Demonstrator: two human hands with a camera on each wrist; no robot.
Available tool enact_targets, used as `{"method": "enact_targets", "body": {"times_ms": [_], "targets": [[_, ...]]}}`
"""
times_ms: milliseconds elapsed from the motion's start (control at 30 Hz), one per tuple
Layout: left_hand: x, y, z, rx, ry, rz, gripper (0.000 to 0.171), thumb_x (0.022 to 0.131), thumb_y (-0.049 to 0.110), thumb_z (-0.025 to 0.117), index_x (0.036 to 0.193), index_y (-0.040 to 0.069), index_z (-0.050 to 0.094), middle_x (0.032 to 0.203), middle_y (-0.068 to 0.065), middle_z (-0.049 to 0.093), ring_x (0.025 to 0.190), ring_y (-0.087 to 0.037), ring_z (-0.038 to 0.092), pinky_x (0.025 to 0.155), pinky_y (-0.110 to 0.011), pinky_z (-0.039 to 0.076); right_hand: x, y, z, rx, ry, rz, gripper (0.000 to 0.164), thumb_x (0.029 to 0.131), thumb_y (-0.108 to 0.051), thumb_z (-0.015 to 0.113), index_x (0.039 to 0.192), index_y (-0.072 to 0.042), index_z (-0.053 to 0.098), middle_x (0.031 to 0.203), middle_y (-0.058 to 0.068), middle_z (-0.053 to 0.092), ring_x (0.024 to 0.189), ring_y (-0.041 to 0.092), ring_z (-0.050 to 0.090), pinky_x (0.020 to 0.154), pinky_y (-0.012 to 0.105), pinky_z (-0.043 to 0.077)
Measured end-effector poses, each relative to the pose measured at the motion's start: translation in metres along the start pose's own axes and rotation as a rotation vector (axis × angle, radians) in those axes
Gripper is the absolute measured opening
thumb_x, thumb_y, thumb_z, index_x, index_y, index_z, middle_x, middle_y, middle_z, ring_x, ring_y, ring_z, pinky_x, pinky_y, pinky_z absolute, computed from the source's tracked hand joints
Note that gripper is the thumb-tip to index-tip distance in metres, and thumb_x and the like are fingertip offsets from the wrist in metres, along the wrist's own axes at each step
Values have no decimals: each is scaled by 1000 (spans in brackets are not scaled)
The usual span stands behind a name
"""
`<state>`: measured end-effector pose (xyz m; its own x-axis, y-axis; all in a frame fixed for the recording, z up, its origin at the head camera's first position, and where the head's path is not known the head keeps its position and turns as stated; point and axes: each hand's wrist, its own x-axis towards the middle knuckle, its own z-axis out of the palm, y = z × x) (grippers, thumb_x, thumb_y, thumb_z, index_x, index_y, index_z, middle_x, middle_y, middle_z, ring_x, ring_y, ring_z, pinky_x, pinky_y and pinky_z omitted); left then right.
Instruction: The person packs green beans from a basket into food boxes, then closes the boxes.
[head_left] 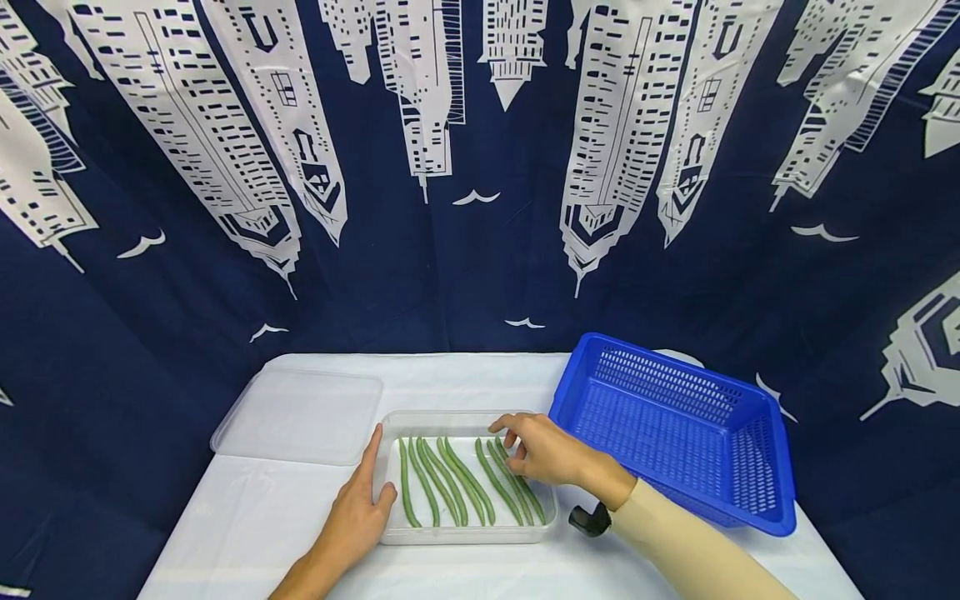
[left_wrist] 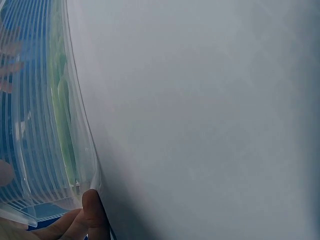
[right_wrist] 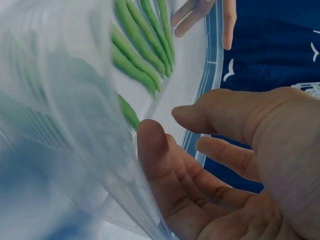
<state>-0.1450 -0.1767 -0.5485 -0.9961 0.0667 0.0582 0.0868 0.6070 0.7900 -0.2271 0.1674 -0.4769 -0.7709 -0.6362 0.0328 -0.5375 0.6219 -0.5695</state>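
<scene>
Several green beans (head_left: 453,479) lie side by side, lengthwise, in a clear plastic container (head_left: 465,537) with a white bottom. My left hand (head_left: 356,512) rests along the container's left wall. Its index finger points straight toward the back, and the thumb reaches over the rim. Over the right-hand beans hovers my right hand (head_left: 543,450), fingers bent downward. In the right wrist view, that right hand (right_wrist: 215,165) has its thumb and index fingertips apart, with no bean between them. Part of the bean row is hidden there by the blurred container wall.
A clear plastic lid (head_left: 307,417) lies flat on the white tablecloth (head_left: 225,517), left of the container. To the right stands a blue perforated basket (head_left: 645,417), close behind my right forearm. A dark blue cloth (head_left: 450,275) with skyline prints hangs behind the table.
</scene>
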Motion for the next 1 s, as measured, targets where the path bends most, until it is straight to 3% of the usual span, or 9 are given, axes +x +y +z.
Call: {"method": "enact_targets", "body": {"times_ms": [600, 1000], "targets": [[-2, 1, 1, 9, 1, -4, 95, 115, 10, 59, 190, 31, 7, 193, -24, 22, 175, -52, 31, 139, -77, 32, -8, -5, -3, 0, 61, -27, 43, 102, -2, 81, 145, -2, 75, 112, 14, 82, 88, 7, 78, 76, 22, 63], [0, 1, 0, 2, -21, -19, 95, 115, 11, 60, 190, 30, 5, 194, -23, 18, 176, -52, 27, 140, -76, 28, -14, -13, 2, -25, 124, -85, 39, 106, -5, 79, 145, -3, 76, 113, 11, 83, 93, 9, 78, 86, 36, 70]]}}
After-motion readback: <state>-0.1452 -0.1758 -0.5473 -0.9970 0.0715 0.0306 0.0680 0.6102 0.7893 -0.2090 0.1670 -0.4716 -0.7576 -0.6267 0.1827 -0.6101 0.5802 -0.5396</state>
